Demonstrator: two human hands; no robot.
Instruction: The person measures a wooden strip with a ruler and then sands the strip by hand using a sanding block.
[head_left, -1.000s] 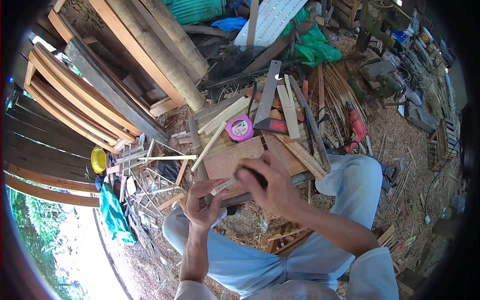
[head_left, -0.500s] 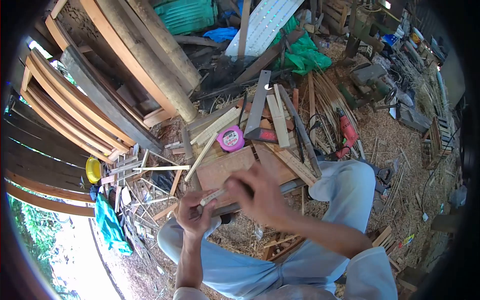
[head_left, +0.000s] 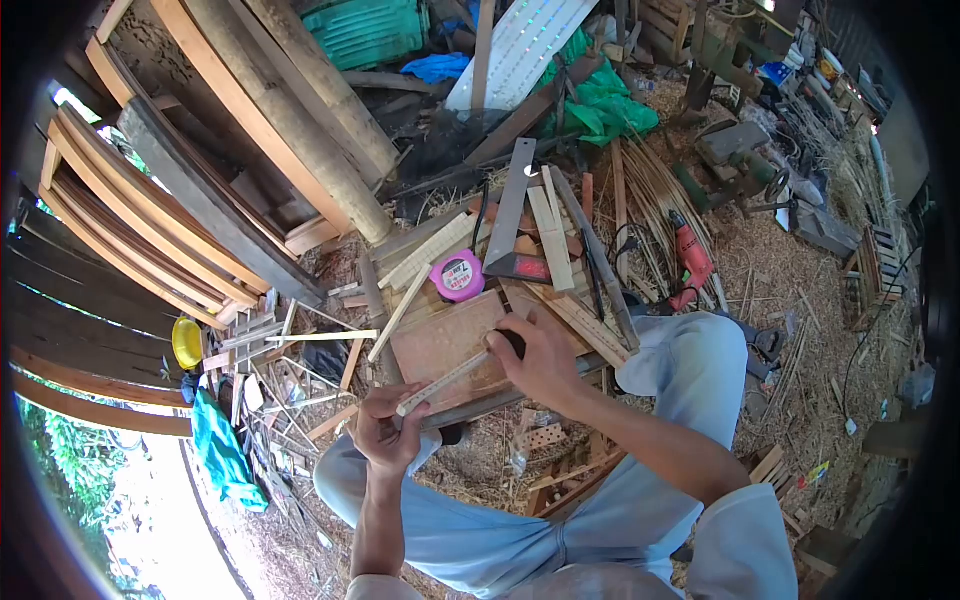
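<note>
My left hand (head_left: 388,420) pinches the near end of a thin pale wooden strip (head_left: 450,385), which slants up to the right. At the strip's far end, my right hand (head_left: 538,362) is closed around a small dark object (head_left: 512,343); its kind is mostly hidden by the fingers. Beneath the strip lies a flat brown board (head_left: 430,340) on a low work surface. Just beyond sit a pink tape measure (head_left: 458,278) and a metal try square (head_left: 515,220). Several pale sticks (head_left: 552,238) lie beside the square.
A red power drill (head_left: 690,262) rests on the right among long thin strips. Curved timber pieces (head_left: 160,200) lean at the left, near a yellow bowl (head_left: 187,343). Wood shavings and offcuts cover the ground around my legs (head_left: 690,400).
My right hand has moved up and right along the strip, away from my left hand, exposing more of the strip. My left hand has stayed nearly in place.
</note>
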